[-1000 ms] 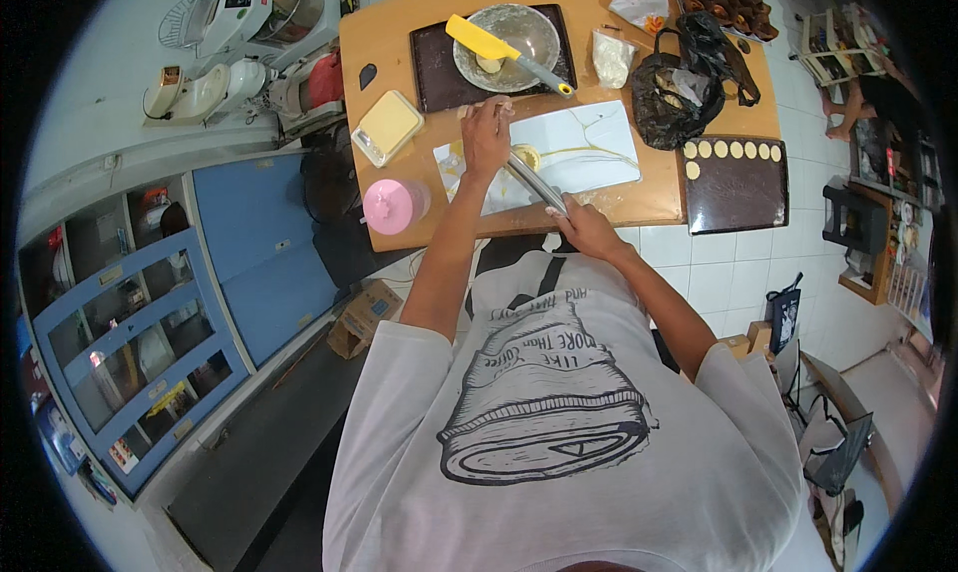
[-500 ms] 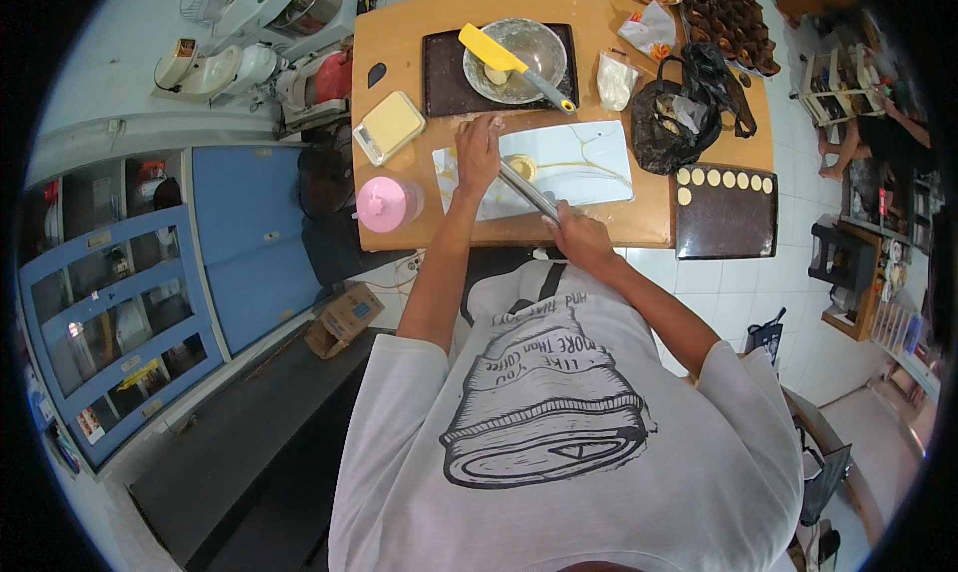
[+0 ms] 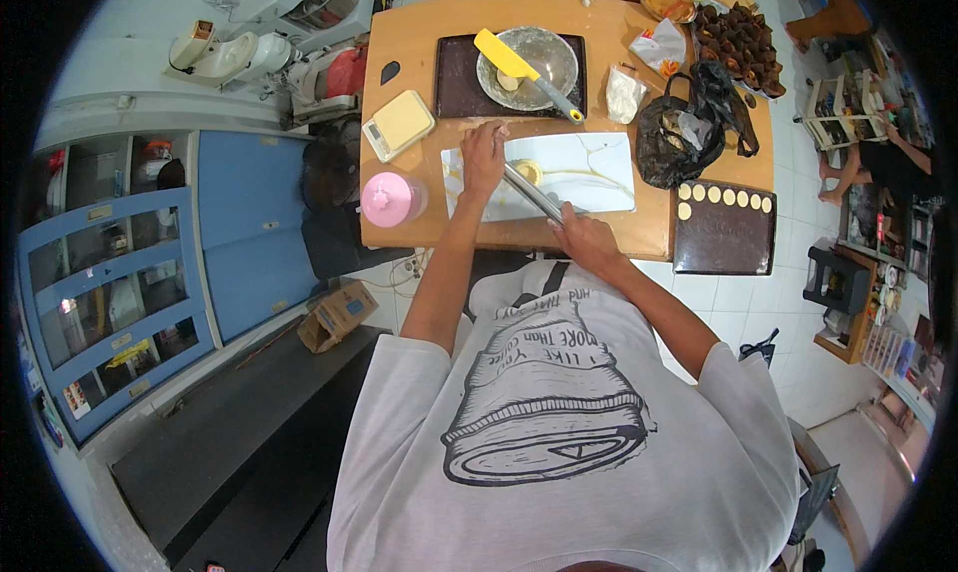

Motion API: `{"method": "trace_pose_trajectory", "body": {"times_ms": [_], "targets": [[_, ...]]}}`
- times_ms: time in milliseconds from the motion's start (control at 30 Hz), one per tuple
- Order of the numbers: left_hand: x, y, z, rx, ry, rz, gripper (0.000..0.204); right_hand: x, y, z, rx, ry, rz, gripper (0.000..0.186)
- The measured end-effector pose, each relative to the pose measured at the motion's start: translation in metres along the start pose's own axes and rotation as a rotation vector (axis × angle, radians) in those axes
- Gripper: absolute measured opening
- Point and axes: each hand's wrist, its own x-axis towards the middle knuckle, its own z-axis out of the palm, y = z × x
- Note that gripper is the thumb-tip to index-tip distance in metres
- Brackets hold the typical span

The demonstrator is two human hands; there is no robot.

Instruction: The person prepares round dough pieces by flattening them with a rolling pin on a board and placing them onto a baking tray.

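Both hands grip a silver metal rolling pin (image 3: 533,192), which lies slantwise over a white marble-patterned board (image 3: 602,178). My left hand (image 3: 484,159) is closed at its far left end. At the near right end, close to the board's front edge, my right hand (image 3: 589,241) is closed around it. Just beyond the pin, a pale yellow round piece (image 3: 529,170), which looks like dough, rests on the board. The pin partly hides it, so I cannot tell whether they touch.
Behind the board, a metal bowl (image 3: 556,61) with a yellow spatula (image 3: 506,55) across it stands on a dark tray (image 3: 454,85). A kitchen scale (image 3: 399,126) and pink container (image 3: 389,201) sit left. A black plastic bag (image 3: 667,148) and a tray of dough rounds (image 3: 725,241) are right.
The whole view has shifted slightly, with the table lower and a little to the right. Both hands stay closed on the rolling pin, almost unmoved against the board.
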Motion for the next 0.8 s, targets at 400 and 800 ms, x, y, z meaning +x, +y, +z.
{"method": "trace_pose_trajectory", "body": {"times_ms": [400, 800], "targets": [[0.026, 0.012, 0.027, 0.223, -0.02, -0.066, 0.02, 0.009, 0.016, -0.016, -0.093, 0.004, 0.046, 0.051], [0.023, 0.026, 0.012, -0.155, -0.109, -0.065, 0.04, 0.023, 0.107, -0.06, 0.261, 0.2, 0.385, 0.05]]}}
